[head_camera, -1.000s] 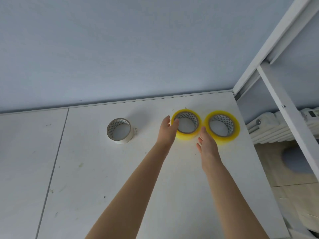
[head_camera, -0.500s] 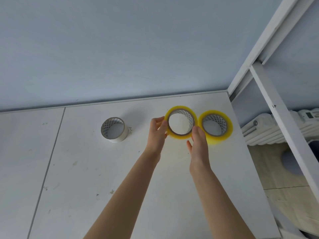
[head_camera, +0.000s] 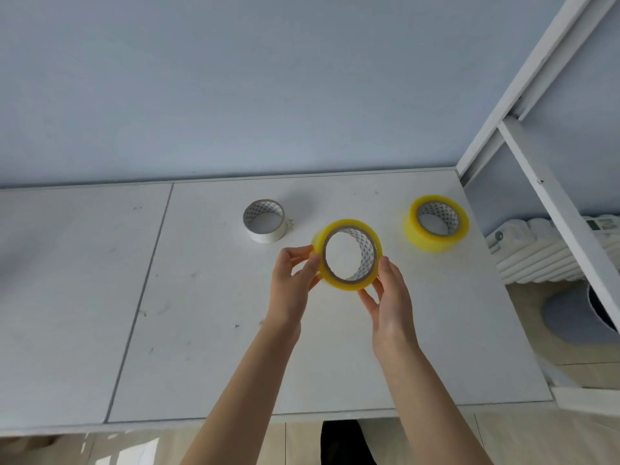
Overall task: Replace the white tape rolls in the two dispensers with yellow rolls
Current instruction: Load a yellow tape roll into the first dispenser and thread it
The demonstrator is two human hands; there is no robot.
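Head view: a yellow tape roll [head_camera: 346,255] is held above the white table [head_camera: 208,330] near centre, tilted so its patterned core faces the viewer; the left hand [head_camera: 291,290] pinches its rim at 9 o'clock between thumb and fingertips, and the right hand [head_camera: 391,302] grips its rim at 4 o'clock with curled fingers. A second yellow tape roll [head_camera: 436,223] lies flat on the table at 2 o'clock from the held one, well apart, and a white tape roll [head_camera: 265,221] lies flat at 10 o'clock, near but not touching it. No dispenser shows; a white radiator [head_camera: 536,253] stands beyond the table's right edge.
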